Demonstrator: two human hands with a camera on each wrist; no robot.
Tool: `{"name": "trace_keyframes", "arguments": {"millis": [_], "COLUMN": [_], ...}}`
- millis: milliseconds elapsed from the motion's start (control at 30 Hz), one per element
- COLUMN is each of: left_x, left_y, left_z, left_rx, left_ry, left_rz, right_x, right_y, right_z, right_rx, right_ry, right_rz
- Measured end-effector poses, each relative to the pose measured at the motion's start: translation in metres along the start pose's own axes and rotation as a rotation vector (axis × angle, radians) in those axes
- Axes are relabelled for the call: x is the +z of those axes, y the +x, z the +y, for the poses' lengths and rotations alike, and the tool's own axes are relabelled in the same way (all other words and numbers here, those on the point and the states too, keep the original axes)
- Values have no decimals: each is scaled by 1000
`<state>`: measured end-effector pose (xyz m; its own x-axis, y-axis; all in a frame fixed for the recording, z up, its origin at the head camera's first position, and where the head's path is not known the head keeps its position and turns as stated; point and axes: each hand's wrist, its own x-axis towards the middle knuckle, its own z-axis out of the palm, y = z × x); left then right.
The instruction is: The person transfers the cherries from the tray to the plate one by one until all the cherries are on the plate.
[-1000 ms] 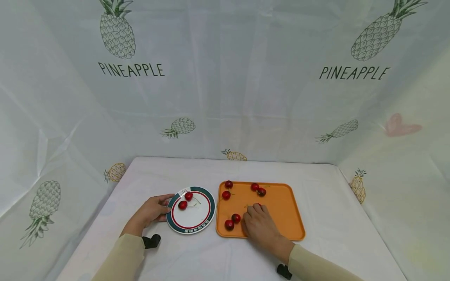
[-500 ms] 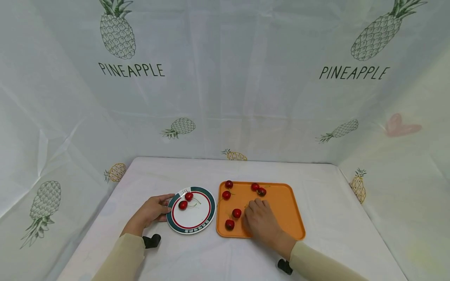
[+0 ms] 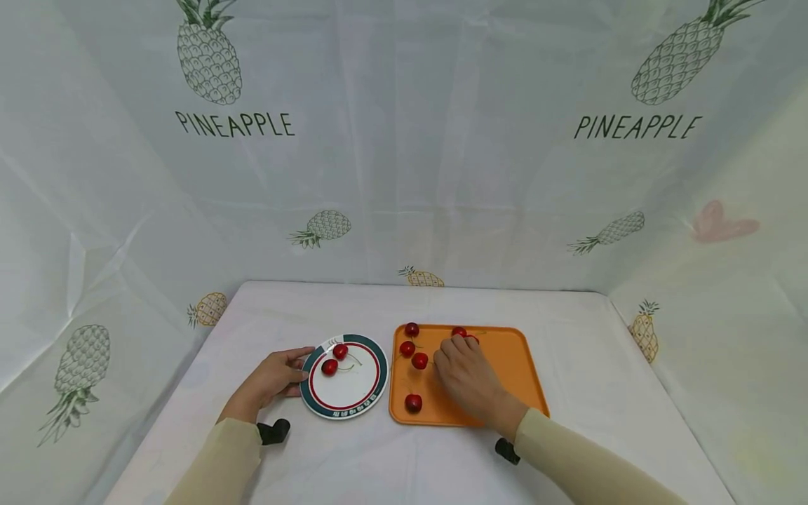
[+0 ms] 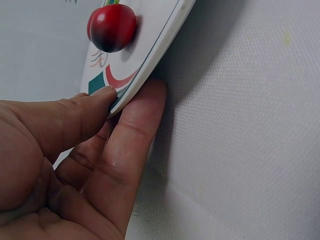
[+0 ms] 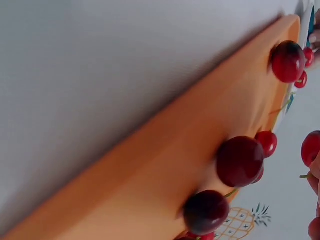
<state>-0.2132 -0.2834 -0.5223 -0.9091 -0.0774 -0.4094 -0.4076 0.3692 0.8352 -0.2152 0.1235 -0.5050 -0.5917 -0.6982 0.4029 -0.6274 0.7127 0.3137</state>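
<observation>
My left hand [image 3: 269, 381] holds the rim of a round white plate [image 3: 344, 393] with a green and red border. The thumb lies on top of the rim and a finger [image 4: 135, 120] reaches under it. Two cherries with stems, one of them a red cherry [image 3: 330, 367], lie on the plate. Over the orange tray [image 3: 517, 379], my right hand [image 3: 470, 379] pinches a cherry [image 5: 311, 148] with a short stem showing, seen at the edge of the right wrist view; most of that hand is out of this view.
Several other cherries lie on the tray, among them a front cherry [image 3: 413, 402], a middle cherry [image 3: 419, 360] and a far-left cherry [image 3: 412, 330]. Another cherry [image 3: 459, 332] sits just beyond the right fingers. The white tablecloth [image 3: 366, 463] runs beneath everything, and a pineapple-print curtain [image 3: 404, 175] hangs behind.
My right hand has moved slightly away from me over the tray, now covering part of the far cherries. One tray cherry has shifted toward the back. The left hand and plate stay put.
</observation>
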Motion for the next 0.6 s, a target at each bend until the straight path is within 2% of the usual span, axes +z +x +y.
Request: {"name": "trace_keyframes", "arguments": {"millis": [200, 367, 600], "left_x": [-1, -1, -1], "left_y": [0, 2, 3], "left_z": [1, 0, -2], "left_rx": [-3, -9, -6], "left_ry": [1, 5, -17], "left_rz": [-1, -3, -8], "right_x": [-2, -2, 2], "right_y": [23, 46, 74], "right_z": [-12, -30, -62], "right_rx": [-4, -30, -131], "right_ry": [-20, -3, -31], "right_rz": [-52, -73, -84]}}
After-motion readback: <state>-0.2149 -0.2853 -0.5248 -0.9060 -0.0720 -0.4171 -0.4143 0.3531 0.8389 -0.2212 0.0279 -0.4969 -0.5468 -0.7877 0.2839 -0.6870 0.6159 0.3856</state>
